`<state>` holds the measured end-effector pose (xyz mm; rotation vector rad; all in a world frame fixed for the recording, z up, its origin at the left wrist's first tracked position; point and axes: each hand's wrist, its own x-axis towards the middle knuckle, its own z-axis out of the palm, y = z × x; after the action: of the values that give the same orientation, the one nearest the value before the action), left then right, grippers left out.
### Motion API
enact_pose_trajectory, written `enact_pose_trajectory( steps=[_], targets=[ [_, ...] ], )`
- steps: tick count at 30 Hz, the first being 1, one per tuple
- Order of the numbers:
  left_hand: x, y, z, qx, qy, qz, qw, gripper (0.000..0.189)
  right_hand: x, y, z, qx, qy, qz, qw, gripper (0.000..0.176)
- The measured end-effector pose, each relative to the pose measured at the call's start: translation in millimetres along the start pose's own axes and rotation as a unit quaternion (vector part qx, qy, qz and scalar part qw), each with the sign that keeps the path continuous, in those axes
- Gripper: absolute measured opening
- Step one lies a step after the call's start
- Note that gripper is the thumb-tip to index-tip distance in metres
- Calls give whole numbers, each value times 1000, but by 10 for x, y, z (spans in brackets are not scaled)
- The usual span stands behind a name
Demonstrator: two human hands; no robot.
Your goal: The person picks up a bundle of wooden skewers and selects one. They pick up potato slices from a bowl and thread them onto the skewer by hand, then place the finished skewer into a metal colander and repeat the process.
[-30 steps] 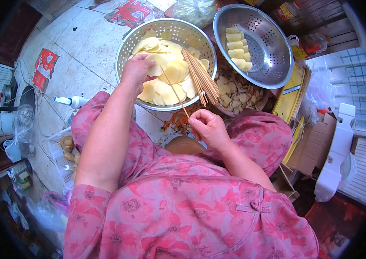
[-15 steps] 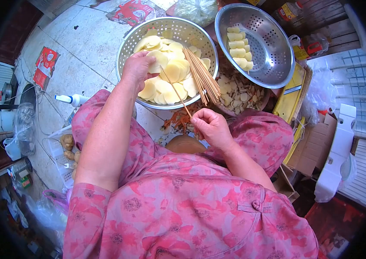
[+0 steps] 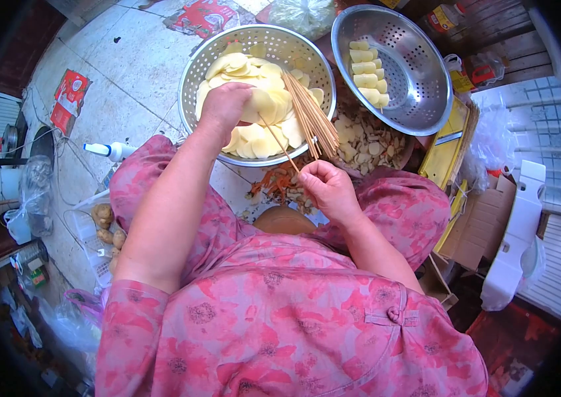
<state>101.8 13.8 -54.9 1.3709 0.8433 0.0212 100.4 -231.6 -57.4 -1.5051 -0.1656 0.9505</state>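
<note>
My left hand point(image 3: 226, 106) is over a perforated metal colander point(image 3: 189, 83) piled with thin potato slices point(image 3: 257, 144). Its fingers are closed on one potato slice point(image 3: 260, 104), partly hidden behind the hand. In my right hand point(image 3: 328, 190) a thin wooden skewer point(image 3: 281, 147) is pinched near its lower end. The skewer slants up and left, its tip overlapping the held slice. A bundle of wooden skewers point(image 3: 308, 118) leans on the colander's right side, close above my right hand.
Skewered pale yellow rolled pieces point(image 3: 364, 69) lie in a second metal colander point(image 3: 419, 99) at upper right. Peelings and scraps point(image 3: 373, 149) fill a container below it. Whole potatoes point(image 3: 103, 215) sit in a white basket at left, near a white bottle point(image 3: 116, 152).
My left hand has turned over and moved slightly right and down with the potato slice. The skewer in my right hand has shifted slightly right, its tip still at the slice.
</note>
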Motion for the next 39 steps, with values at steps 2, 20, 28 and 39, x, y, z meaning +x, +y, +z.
enact_pose_trajectory(
  steps=[2,20,28,39],
  targets=[
    [-1,-3,15,-59,48,18,997,22,7,16,-4,1,0,-5,1000,10],
    [32,57,-33,-88,2,-31,996,21,-2,148,-16,-93,1,26,995,10],
    [-379,-237,325,41,-214,-90,972,20,58,-16,63,89,39,51,994,24],
    [258,-214,122,429,114,218,869,28,83,-26,-7,87,52,69,992,20]
  ],
)
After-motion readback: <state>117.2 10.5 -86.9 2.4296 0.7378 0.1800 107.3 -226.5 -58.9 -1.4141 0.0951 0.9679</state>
